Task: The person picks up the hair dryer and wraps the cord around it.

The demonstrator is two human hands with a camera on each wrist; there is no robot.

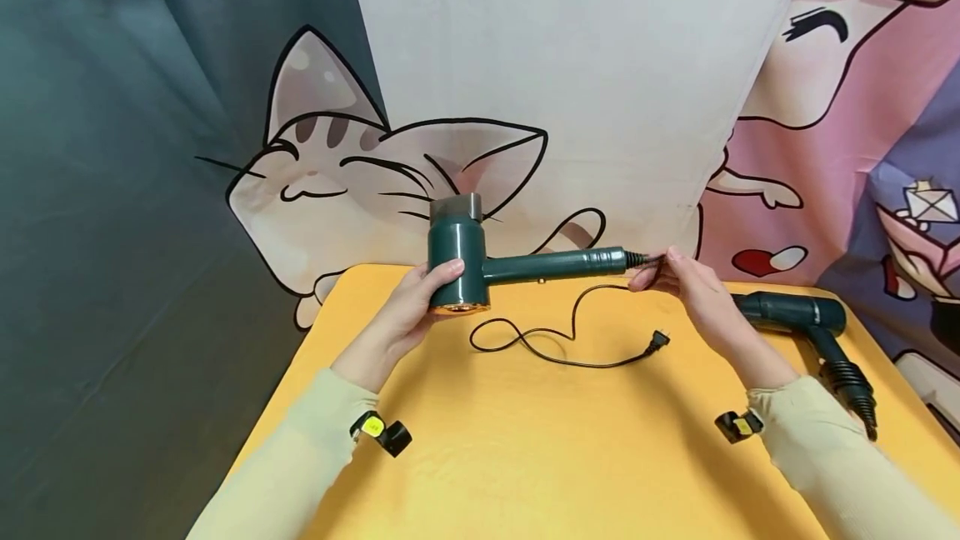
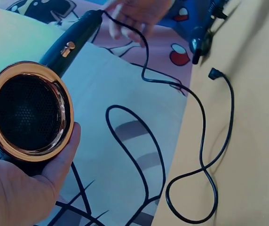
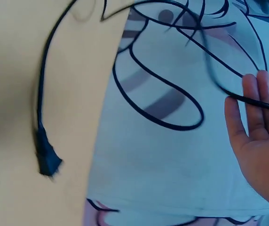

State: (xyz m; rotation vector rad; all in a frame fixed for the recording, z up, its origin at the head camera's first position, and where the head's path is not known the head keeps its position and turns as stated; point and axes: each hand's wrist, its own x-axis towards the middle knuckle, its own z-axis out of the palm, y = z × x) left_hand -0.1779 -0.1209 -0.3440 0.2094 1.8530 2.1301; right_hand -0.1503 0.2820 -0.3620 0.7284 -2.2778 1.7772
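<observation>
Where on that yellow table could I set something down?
The roomiest bare patch of the yellow table lies between the two sleeves, on the near side of the looped cord. It's crowded beyond that, where the cord and plug lie below the raised hair dryer, and at the right, where a second dryer lies.

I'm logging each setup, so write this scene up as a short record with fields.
Left hand: grips the green hair dryer by its head
Right hand: fingers touch the cord just past the handle's end
Nozzle: translucent, facing up
Cord: loops and crosses itself once
Plug: free, connected to nothing
Second dryer: on the yellow table, right side
Behind: cartoon-cat backdrop
</observation>
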